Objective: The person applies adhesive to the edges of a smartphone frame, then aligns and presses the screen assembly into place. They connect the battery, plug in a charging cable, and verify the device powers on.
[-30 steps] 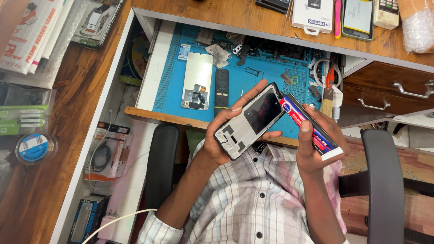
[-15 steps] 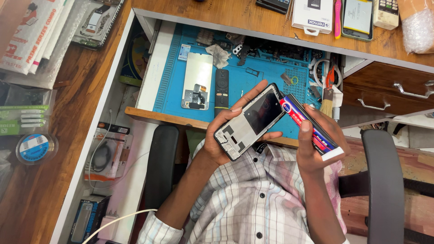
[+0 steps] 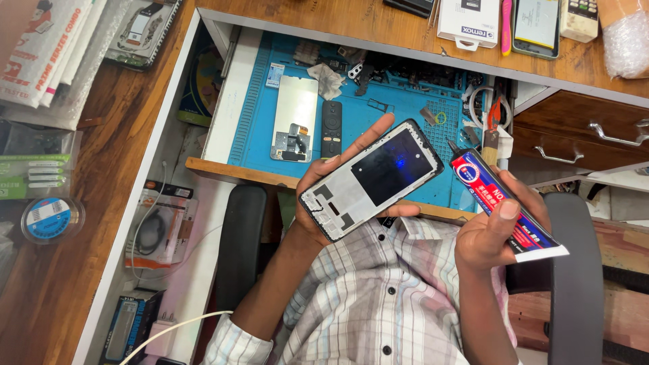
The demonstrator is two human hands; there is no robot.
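Note:
My left hand [image 3: 307,226] holds an opened phone frame [image 3: 372,179] tilted over my lap, its dark inner plate and white bezel facing up. My fingers wrap its back and my thumb rests on the lower edge. My right hand [image 3: 483,236] grips a red, white and blue glue tube [image 3: 497,196]. The tube's dark nozzle points up-left and ends just beside the frame's right corner; I cannot tell whether it touches.
An open drawer lined with a blue work mat [image 3: 399,101] holds a detached phone screen [image 3: 294,128], a small black remote [image 3: 330,128], tweezers and small parts. Boxes and a phone lie on the wooden desk [image 3: 378,30]. Black chair armrests [image 3: 240,243] flank me.

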